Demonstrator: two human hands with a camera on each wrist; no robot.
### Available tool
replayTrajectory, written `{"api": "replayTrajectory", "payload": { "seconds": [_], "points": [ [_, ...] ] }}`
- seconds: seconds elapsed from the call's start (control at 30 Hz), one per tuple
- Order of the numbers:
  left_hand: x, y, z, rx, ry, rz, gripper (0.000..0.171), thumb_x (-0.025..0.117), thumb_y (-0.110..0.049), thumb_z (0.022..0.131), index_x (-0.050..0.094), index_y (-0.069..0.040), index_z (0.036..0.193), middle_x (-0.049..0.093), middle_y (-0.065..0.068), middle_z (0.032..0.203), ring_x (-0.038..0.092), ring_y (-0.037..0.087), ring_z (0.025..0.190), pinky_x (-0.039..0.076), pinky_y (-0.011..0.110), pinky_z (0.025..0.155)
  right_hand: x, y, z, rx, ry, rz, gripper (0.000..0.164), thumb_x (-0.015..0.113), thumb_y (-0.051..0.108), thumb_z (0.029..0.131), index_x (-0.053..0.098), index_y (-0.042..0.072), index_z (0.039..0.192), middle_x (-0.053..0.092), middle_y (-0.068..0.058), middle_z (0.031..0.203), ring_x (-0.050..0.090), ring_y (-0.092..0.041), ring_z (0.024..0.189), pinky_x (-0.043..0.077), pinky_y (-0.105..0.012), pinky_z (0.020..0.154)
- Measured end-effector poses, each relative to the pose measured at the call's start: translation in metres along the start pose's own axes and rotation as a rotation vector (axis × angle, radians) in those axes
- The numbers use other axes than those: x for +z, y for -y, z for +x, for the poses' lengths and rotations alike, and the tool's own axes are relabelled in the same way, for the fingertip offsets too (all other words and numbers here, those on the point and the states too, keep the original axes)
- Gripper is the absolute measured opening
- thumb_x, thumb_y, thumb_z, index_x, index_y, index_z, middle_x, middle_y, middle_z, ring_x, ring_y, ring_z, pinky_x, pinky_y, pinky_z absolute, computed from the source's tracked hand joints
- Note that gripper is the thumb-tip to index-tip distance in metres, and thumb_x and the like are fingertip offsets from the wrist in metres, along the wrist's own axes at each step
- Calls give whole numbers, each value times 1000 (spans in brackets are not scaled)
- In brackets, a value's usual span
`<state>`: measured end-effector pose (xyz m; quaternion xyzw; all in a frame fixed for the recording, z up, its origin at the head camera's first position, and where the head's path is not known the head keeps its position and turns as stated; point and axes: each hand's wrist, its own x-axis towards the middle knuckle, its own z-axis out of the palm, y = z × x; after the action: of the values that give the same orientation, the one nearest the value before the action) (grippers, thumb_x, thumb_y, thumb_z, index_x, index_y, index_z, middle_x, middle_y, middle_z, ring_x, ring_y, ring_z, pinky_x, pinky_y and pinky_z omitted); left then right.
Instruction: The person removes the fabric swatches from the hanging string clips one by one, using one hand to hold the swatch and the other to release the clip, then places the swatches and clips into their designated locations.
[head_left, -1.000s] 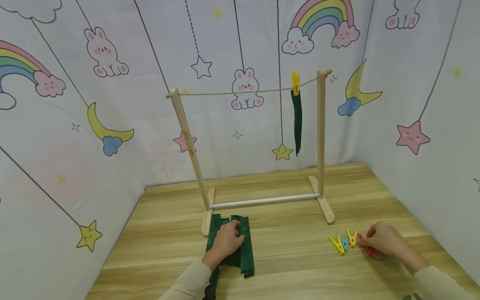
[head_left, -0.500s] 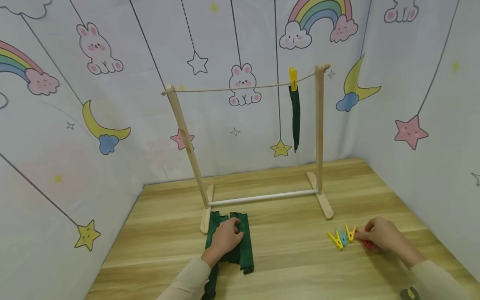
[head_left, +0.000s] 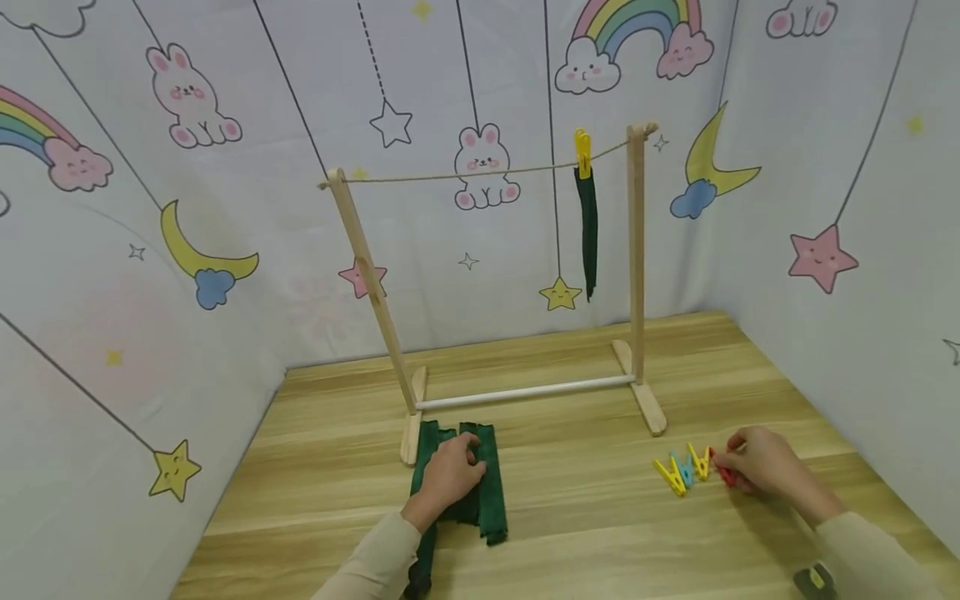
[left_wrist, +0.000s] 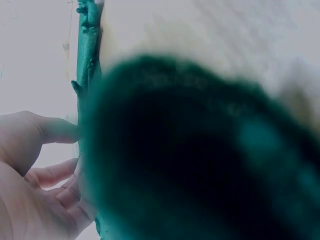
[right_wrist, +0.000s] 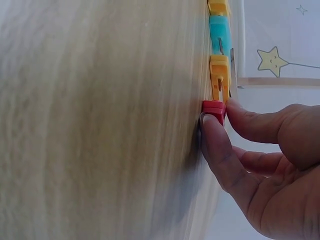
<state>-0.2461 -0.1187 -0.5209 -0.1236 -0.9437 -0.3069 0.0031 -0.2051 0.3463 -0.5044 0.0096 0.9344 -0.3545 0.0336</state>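
Note:
My left hand (head_left: 450, 475) rests over several dark green cloth strips (head_left: 492, 500) laid side by side on the wooden table, its fingers loosely bent. In the left wrist view, the thumb (left_wrist: 57, 131) reaches the edge of the green cloth, and a blurred dark green mass hides the fingertips. At the right, my right hand (head_left: 768, 462) pinches a red clothespin (right_wrist: 214, 106) between thumb and forefinger, close over the table. The red clothespin is at the near end of a row with two yellow clothespins (head_left: 670, 477) and a blue clothespin (head_left: 684, 468).
Behind the hands stands a wooden frame (head_left: 637, 267) with a cord (head_left: 420, 178) strung across its posts. A yellow clothespin (head_left: 582, 154) holds one green strip (head_left: 589, 233) on the cord. A white rod (head_left: 525, 392) joins the feet. Printed white cloth (head_left: 480, 317) surrounds the table.
My right hand and the red clothespin have shifted slightly, the clothespin now showing against the neighbouring yellow one. My left hand stays on the strips. The head view has tilted a little downward.

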Motion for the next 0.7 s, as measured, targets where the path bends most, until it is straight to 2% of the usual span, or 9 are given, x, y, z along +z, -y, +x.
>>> {"api": "replayTrajectory", "payload": {
  "seconds": [0.13,0.37,0.5,0.7],
  "points": [
    [-1,1,0,6,5,2,37,74,-14,91,64,0,124,63,3,85,53,11,60,44,30,51,-2,1,0,4,5,-10,33,70,9,91,57,-20,98,60,-1,57,59,-13,47,51,-30,46],
    [-3,2,1,28,8,-13,33,72,-13,92,65,1,121,64,4,86,53,12,59,43,30,51,-6,5,1,4,13,-85,55,68,29,97,53,-23,107,60,-1,59,58,-15,53,47,-33,51],
    [-4,2,1,36,10,-12,32,72,-14,92,66,1,120,64,4,86,54,11,62,45,30,53,-9,8,1,-13,-9,-116,57,66,30,98,52,-25,109,62,-3,62,60,-16,55,48,-34,55],
    [-5,0,3,69,-15,-41,27,70,-12,93,67,1,116,65,4,85,55,11,62,47,30,55,-11,14,3,-81,-93,-196,47,68,25,95,60,-20,101,69,-22,83,66,-34,76,53,-50,69]
  ]
}}
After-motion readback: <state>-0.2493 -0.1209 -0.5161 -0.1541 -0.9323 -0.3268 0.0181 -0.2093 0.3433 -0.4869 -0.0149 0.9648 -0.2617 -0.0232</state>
